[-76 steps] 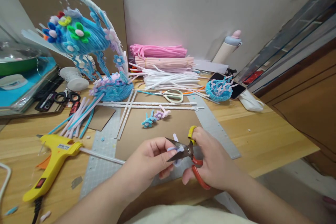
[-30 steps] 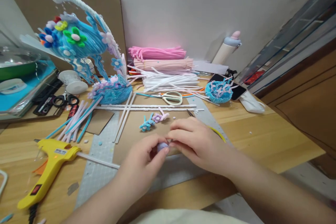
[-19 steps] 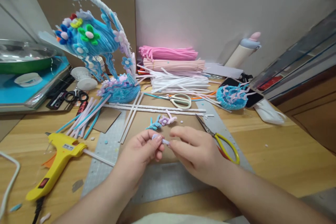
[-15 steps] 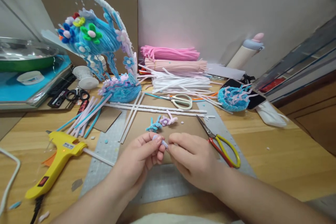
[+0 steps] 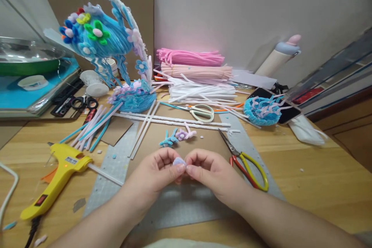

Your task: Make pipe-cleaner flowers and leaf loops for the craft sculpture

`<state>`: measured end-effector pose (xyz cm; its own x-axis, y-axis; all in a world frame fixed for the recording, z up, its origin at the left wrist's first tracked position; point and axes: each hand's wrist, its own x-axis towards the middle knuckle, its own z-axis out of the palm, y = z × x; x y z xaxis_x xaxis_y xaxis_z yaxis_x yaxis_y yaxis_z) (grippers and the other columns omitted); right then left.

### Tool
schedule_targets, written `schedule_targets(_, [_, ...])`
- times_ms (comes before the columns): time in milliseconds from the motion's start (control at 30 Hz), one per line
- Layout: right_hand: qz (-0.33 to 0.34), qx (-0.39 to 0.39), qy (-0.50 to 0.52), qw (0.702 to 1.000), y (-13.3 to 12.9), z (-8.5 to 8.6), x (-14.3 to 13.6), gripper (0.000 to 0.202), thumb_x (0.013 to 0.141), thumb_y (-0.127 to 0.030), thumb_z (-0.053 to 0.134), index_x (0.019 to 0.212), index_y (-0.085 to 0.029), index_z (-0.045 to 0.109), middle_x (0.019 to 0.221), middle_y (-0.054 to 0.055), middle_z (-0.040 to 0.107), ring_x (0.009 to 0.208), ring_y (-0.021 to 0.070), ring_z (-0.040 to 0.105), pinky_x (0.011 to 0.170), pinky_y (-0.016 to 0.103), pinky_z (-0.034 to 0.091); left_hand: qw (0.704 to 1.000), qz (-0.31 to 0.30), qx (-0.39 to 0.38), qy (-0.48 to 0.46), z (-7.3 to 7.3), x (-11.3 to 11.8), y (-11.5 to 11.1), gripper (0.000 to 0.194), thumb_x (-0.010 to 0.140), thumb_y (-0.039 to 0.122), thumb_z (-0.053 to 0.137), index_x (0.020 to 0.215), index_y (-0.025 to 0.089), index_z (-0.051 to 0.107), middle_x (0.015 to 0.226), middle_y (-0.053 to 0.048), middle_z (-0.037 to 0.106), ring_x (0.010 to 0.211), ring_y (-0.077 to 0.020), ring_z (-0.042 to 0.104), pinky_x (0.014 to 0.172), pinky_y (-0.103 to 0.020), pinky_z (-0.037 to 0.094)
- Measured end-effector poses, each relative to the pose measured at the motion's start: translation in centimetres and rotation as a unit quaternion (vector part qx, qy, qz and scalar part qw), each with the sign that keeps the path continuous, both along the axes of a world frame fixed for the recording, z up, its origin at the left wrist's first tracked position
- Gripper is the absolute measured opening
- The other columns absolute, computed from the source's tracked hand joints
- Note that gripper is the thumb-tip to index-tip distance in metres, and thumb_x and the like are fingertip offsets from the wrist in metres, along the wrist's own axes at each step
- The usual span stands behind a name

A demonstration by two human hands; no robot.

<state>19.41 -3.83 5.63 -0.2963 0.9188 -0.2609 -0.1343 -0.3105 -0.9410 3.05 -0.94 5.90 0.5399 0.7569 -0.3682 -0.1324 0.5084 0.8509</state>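
Between my two hands is a short lavender pipe cleaner [image 5: 179, 161], bent into a small loop. My left hand [image 5: 161, 168] pinches it between thumb and fingers. From the other side my right hand [image 5: 207, 168] closes on its end, thumb tip against forefinger; most of that end is hidden. Just beyond the fingers lie a blue pipe-cleaner flower [image 5: 168, 139] and a lilac pipe-cleaner flower [image 5: 182, 135] on brown cardboard [image 5: 151, 139]. Scissors with red and yellow handles [image 5: 247, 162] rest to the right of my right hand, blades partly apart.
A yellow glue gun [image 5: 58, 178] lies at left on the wooden table. Behind it stands a tall blue pipe-cleaner decoration [image 5: 116, 42]. White pipe cleaners [image 5: 203, 91] are piled by the wall, with cream-handled scissors [image 5: 203, 113] in front. A blue woven piece [image 5: 261, 111] sits at right.
My right hand has turned so its thumb faces me, and its fingertips have come up against the left ones. The lavender piece now shows as a rounded loop. The view has shifted slightly.
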Motion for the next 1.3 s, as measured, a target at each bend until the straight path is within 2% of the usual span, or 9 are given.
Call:
schedule_targets(100, [0.006, -0.011, 0.024, 1.0, 0.0, 0.2, 0.1, 0.022, 0.075, -0.035, 0.067, 0.072, -0.016, 0.055, 0.07, -0.001, 0.062, 0.068, 0.0121, 0.061, 0.067, 0.026, 0.047, 0.999, -0.029, -0.038, -0.019, 0.6, 0.0, -0.1, 0.019, 0.078, 0.031, 0.064, 0.079, 0.014, 0.057, 0.069, 0.001, 0.055, 0.065, -0.0095, 0.048, 0.065, -0.022, 0.04])
schedule_targets(233, [0.005, -0.021, 0.04, 0.999, 0.1, 0.3, 0.2, 0.022, 0.074, -0.033, 0.068, 0.072, -0.016, 0.055, 0.068, -0.002, 0.061, 0.065, 0.0107, 0.06, 0.067, 0.026, 0.047, 0.997, -0.058, -0.05, -0.022, 0.8, -0.1, 0.0, 0.019, 0.08, 0.031, 0.063, 0.076, 0.012, 0.058, 0.067, 0.0, 0.053, 0.064, -0.0095, 0.046, 0.064, -0.022, 0.04])
schedule_targets(467, [-0.004, 0.001, -0.049, 0.999, 0.0, 0.1, 0.2, 0.017, 0.075, -0.03, 0.065, 0.072, -0.016, 0.056, 0.067, -0.003, 0.056, 0.062, 0.0089, 0.052, 0.06, 0.022, 0.041, 0.995, -0.052, -0.082, -0.03, 0.4, -0.3, 0.3, 0.016, 0.077, 0.026, 0.066, 0.074, 0.012, 0.059, 0.066, 0.001, 0.052, 0.063, -0.0086, 0.043, 0.063, -0.02, 0.037])
schedule_targets(633, [0.008, 0.059, -0.089, 0.994, 0.0, -0.2, 0.2, 0.009, 0.077, -0.024, 0.06, 0.073, -0.017, 0.056, 0.07, -0.002, 0.058, 0.066, 0.0113, 0.055, 0.064, 0.024, 0.042, 0.991, -0.048, -0.107, -0.061, -0.2, -0.4, 0.2, 0.011, 0.076, 0.021, 0.065, 0.072, 0.012, 0.061, 0.066, 0.0, 0.053, 0.063, -0.0089, 0.044, 0.062, -0.02, 0.037])
schedule_targets(800, [-0.005, 0.066, -0.094, 0.993, 0.0, -1.3, 0.2, 0.019, 0.075, -0.03, 0.066, 0.074, -0.018, 0.052, 0.067, -0.002, 0.055, 0.061, 0.0135, 0.054, 0.058, 0.026, 0.042, 0.98, -0.059, -0.154, -0.114, -0.6, -0.2, 0.0, 0.011, 0.078, 0.02, 0.064, 0.072, 0.01, 0.062, 0.066, -0.001, 0.051, 0.061, -0.0079, 0.043, 0.06, -0.019, 0.037])
schedule_targets(900, [-0.019, 0.136, -0.099, 0.985, 0.1, -1.6, 0.3, 0.016, 0.078, -0.03, 0.064, 0.079, -0.018, 0.054, 0.073, -0.001, 0.056, 0.067, 0.0136, 0.053, 0.063, 0.027, 0.042, 0.976, -0.061, -0.16, -0.131, -0.5, -0.2, 0.0, 0.013, 0.079, 0.021, 0.063, 0.073, 0.01, 0.062, 0.069, -0.001, 0.051, 0.061, -0.0074, 0.042, 0.06, -0.019, 0.037])
schedule_targets(1033, [-0.026, 0.256, -0.141, 0.956, 0.3, -0.9, 0.8, 0.01, 0.08, -0.025, 0.063, 0.077, -0.018, 0.057, 0.079, 0.001, 0.057, 0.079, 0.0146, 0.052, 0.075, 0.028, 0.04, 0.982, -0.066, -0.135, -0.118, 0.0, -0.3, 0.0, 0.013, 0.081, 0.023, 0.061, 0.075, 0.011, 0.061, 0.07, -0.001, 0.05, 0.065, -0.0089, 0.044, 0.064, -0.02, 0.038])
schedule_targets(1167, [0.01, 0.227, -0.113, 0.967, 0.2, -0.3, 1.2, 0.015, 0.082, -0.029, 0.06, 0.074, -0.018, 0.054, 0.075, 0.0, 0.054, 0.072, 0.0131, 0.049, 0.069, 0.026, 0.038, 0.983, -0.1, -0.118, -0.102, 0.5, -0.5, 0.1, 0.011, 0.078, 0.023, 0.064, 0.076, 0.012, 0.061, 0.07, -0.001, 0.051, 0.065, -0.0097, 0.045, 0.065, -0.022, 0.038])
schedule_targets(1300, [0.023, 0.196, -0.083, 0.977, 0.4, -0.6, 1.2, 0.017, 0.084, -0.032, 0.057, 0.075, -0.018, 0.052, 0.074, -0.001, 0.05, 0.07, 0.0124, 0.046, 0.065, 0.025, 0.038, 0.985, -0.109, -0.111, -0.068, 0.7, -0.6, -0.1, 0.015, 0.075, 0.026, 0.068, 0.081, 0.013, 0.061, 0.071, 0.0, 0.053, 0.065, -0.0087, 0.047, 0.064, -0.02, 0.037])
